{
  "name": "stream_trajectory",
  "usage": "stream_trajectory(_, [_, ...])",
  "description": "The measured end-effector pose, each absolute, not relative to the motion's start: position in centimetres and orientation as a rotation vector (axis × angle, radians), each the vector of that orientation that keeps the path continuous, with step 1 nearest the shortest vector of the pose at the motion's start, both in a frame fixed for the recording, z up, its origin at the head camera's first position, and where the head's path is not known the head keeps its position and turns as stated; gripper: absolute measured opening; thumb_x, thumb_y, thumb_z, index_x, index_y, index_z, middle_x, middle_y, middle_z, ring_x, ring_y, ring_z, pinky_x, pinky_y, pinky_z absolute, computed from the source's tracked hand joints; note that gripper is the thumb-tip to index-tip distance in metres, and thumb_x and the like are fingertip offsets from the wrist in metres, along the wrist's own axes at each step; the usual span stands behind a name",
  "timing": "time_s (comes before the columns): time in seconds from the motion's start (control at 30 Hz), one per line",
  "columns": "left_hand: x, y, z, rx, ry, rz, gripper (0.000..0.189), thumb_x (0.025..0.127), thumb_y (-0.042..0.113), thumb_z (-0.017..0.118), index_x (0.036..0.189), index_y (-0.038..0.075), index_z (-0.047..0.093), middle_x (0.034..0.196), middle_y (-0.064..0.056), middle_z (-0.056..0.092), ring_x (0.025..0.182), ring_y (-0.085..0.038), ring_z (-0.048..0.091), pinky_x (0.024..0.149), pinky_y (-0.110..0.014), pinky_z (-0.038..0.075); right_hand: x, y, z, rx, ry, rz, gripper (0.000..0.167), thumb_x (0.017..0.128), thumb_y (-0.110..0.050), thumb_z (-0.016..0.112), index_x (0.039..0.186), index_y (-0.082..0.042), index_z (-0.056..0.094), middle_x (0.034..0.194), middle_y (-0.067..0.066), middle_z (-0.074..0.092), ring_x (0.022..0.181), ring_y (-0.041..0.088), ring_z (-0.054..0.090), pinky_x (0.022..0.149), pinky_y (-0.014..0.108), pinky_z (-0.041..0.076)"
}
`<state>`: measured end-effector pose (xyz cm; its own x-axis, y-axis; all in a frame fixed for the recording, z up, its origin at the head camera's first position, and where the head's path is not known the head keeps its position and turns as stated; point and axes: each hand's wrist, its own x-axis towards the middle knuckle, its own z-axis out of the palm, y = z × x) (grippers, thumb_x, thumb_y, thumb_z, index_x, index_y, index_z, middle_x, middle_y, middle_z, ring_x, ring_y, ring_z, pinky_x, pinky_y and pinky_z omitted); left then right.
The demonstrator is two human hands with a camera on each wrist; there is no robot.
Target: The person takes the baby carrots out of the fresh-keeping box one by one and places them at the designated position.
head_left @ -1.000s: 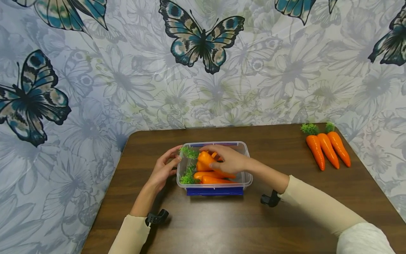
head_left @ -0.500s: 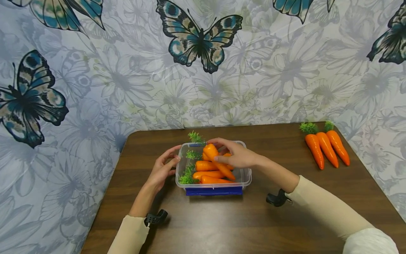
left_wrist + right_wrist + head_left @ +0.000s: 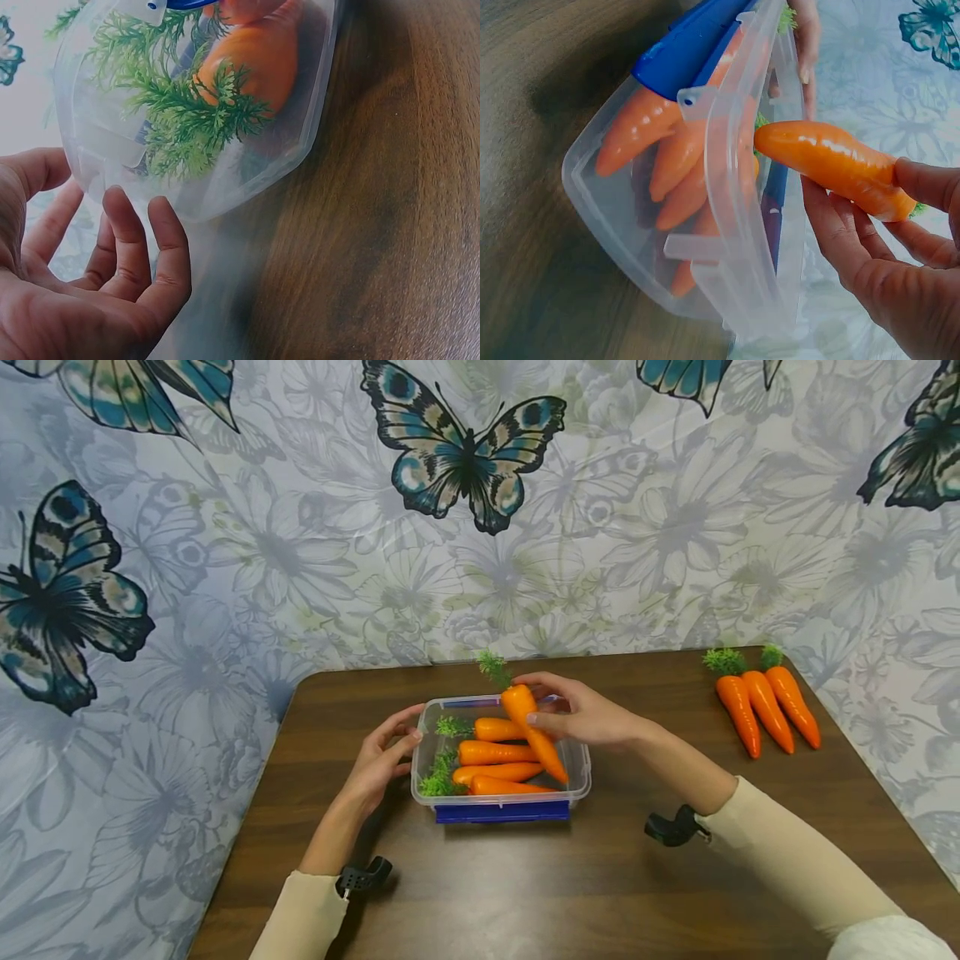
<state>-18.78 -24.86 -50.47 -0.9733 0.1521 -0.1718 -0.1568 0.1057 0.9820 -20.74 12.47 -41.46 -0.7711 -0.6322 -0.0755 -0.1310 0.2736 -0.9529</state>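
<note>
In the head view a clear plastic box (image 3: 581,789) with blue latches stands on the table and contains several orange carrots (image 3: 497,752), their green tops to the left. My right hand (image 3: 592,717) holds another carrot (image 3: 546,750) between thumb and fingers above the box's right half, leafy top up and tip slanting down. The right wrist view shows this carrot (image 3: 821,154) clear of the box wall, thumb on one side and fingers beneath. My left hand (image 3: 377,766) rests at the box's left end. In the left wrist view its loosely bent fingers (image 3: 171,240) lie against the outer wall.
Three more carrots (image 3: 762,706) lie side by side at the table's far right corner. The brown wooden table (image 3: 525,893) meets a butterfly-patterned cloth (image 3: 300,568) at its back edge. A black wrist strap (image 3: 363,877) is on each arm.
My right hand has lifted the carrot from among the others and moved it up and to the right. The left hand has stayed at the box's left end.
</note>
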Motion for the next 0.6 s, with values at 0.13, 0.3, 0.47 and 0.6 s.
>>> stream_trajectory(0.13, [-18.8, -24.9, -50.5, -0.006, 2.145, 1.963, 0.050, 0.107, 0.030, 0.069, 0.156, 0.032, 0.057, 0.127, -0.004, 0.051, 0.110, -0.028, 0.063, 0.091, -0.043, 0.063, -20.8, 13.6, -41.4, -0.660, 2.093, -1.533, 0.060, 0.109, -0.016, 0.064, 0.164, -0.016, 0.041, 0.149, 0.021, 0.051, 0.116, 0.035, 0.069, 0.084, 0.044, 0.066])
stream_trajectory(0.3, [-18.7, -25.0, -50.5, -0.010, 2.142, 1.958, 0.050, 0.108, 0.030, 0.068, 0.156, 0.032, 0.056, 0.127, -0.004, 0.051, 0.110, -0.026, 0.063, 0.091, -0.042, 0.062, -20.6, 14.8, -41.2, -0.606, 2.076, -1.575, 0.059, 0.110, -0.018, 0.064, 0.164, -0.016, 0.041, 0.151, 0.023, 0.051, 0.118, 0.034, 0.070, 0.086, 0.047, 0.066])
stream_trajectory(0.47, [-18.6, -25.0, -50.7, -0.013, 2.137, 1.966, 0.050, 0.108, 0.031, 0.068, 0.157, 0.032, 0.056, 0.128, -0.004, 0.051, 0.109, -0.026, 0.064, 0.090, -0.041, 0.063, -20.5, 16.4, -41.2, -0.518, 2.078, -1.622, 0.057, 0.109, -0.018, 0.064, 0.162, -0.017, 0.043, 0.149, 0.023, 0.050, 0.115, 0.032, 0.068, 0.088, 0.050, 0.066])
stream_trajectory(0.6, [-18.8, -24.9, -50.8, 0.000, 2.134, 1.976, 0.051, 0.108, 0.032, 0.068, 0.157, 0.032, 0.055, 0.129, -0.005, 0.051, 0.109, -0.026, 0.065, 0.090, -0.040, 0.063, -20.5, 17.8, -41.5, -0.458, 2.107, -1.650, 0.057, 0.108, -0.019, 0.066, 0.161, -0.014, 0.043, 0.145, 0.024, 0.050, 0.109, 0.026, 0.071, 0.087, 0.048, 0.066])
